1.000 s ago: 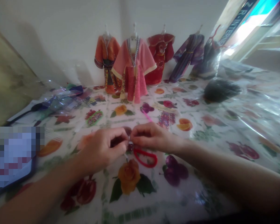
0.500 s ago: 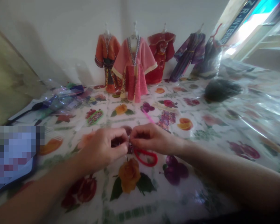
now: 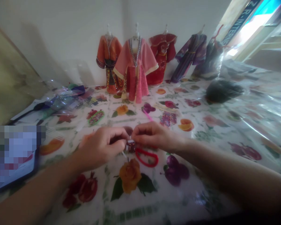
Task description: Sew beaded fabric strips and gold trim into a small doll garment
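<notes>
A small dark red and white piece (image 3: 131, 146) shows between my two hands, over the fruit-patterned tablecloth. My left hand (image 3: 109, 142) is closed in a pinch at the piece's left side, with a thin white bit below the thumb. Beside it my right hand (image 3: 152, 135) pinches with thumb and fingertips at the piece's upper right; what lies between those fingertips is too small to make out. Just below my right hand rests a red loop-shaped object (image 3: 147, 157). A pink stick (image 3: 147, 114) and a patterned purple cloth piece (image 3: 168, 119) lie beyond it.
Small robes stand at the back: orange (image 3: 109, 50), pink (image 3: 137, 62), red (image 3: 162, 59) and purple (image 3: 189, 57). A dark bundle (image 3: 223, 90) lies right. At left are plastic wrap (image 3: 61, 100), a green-edged oval (image 3: 96, 117) and a blurred-out device (image 3: 16, 159).
My hands have shifted slightly upward and the fingertips have parted a little. The dark red and white piece now shows more clearly between them.
</notes>
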A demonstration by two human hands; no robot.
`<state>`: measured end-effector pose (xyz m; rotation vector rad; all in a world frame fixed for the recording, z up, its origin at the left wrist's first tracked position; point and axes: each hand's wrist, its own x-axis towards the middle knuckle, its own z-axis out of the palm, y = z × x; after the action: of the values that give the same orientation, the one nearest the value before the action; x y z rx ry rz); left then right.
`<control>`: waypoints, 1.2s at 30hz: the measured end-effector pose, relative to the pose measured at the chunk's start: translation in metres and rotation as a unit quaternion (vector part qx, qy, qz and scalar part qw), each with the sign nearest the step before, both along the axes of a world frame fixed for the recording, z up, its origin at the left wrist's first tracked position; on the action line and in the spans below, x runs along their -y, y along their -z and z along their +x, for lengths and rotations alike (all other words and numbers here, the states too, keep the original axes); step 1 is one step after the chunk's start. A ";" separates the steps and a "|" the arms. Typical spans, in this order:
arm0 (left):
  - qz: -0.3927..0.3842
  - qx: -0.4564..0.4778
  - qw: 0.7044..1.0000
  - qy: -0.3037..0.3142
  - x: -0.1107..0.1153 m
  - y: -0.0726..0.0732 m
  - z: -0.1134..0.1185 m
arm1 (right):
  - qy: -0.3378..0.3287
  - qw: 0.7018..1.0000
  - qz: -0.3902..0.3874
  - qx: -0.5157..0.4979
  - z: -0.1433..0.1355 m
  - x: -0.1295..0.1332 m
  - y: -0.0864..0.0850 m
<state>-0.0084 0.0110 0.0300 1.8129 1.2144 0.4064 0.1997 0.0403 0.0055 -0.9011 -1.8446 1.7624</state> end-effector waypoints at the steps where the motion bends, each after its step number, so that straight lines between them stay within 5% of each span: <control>1: 0.001 0.010 1.000 0.006 0.000 -0.001 0.000 | 0.009 1.000 -0.016 -0.011 0.000 0.000 0.000; 11: -0.029 0.038 0.999 -0.002 -0.001 0.003 0.001 | 0.098 0.947 -0.237 -0.192 -0.006 -0.001 0.016; 31: -0.017 -0.008 1.000 0.019 0.003 0.018 0.001 | 0.032 0.988 -0.079 -0.125 -0.006 0.004 0.010; 36: -0.038 0.040 0.998 0.013 0.002 0.014 0.003 | 0.061 0.977 -0.144 -0.147 -0.007 0.004 0.015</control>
<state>-0.0059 0.0090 0.0164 1.7301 1.1346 0.4089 0.1926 0.0365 -0.0094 -0.7836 -1.3448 1.9941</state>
